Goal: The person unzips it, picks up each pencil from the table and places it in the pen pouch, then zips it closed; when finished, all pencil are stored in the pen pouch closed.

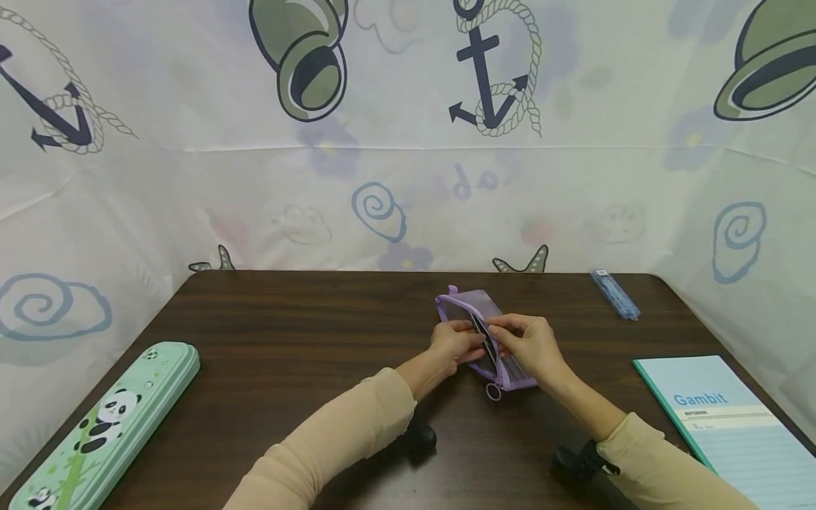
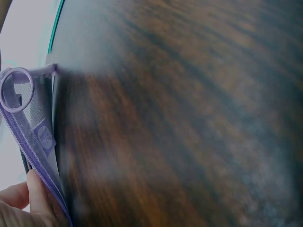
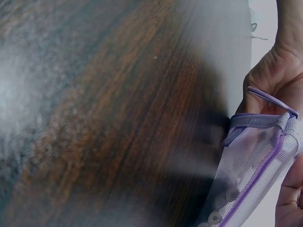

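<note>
A purple mesh zip pouch (image 1: 503, 354) is tilted over the middle right of the table, its zipped mouth parted. Something dark with a pale edge (image 1: 486, 338) shows in the opening, mostly hidden by fingers. From the left, my left hand (image 1: 457, 344) grips the pouch at its mouth; its fingertips lie along the purple zip in the left wrist view. On the far side of the mouth, my right hand (image 1: 530, 347) pinches the zip edge between thumb and fingers. A purple ring (image 1: 494, 392) hangs from the near end of the pouch.
A green panda pencil case (image 1: 108, 425) lies at the table's left edge. On the right is a Gambit notebook (image 1: 720, 418), with a small blue clear packet (image 1: 615, 295) behind it near the far edge. Printed white cloth (image 1: 433, 205) encloses the table's back and sides.
</note>
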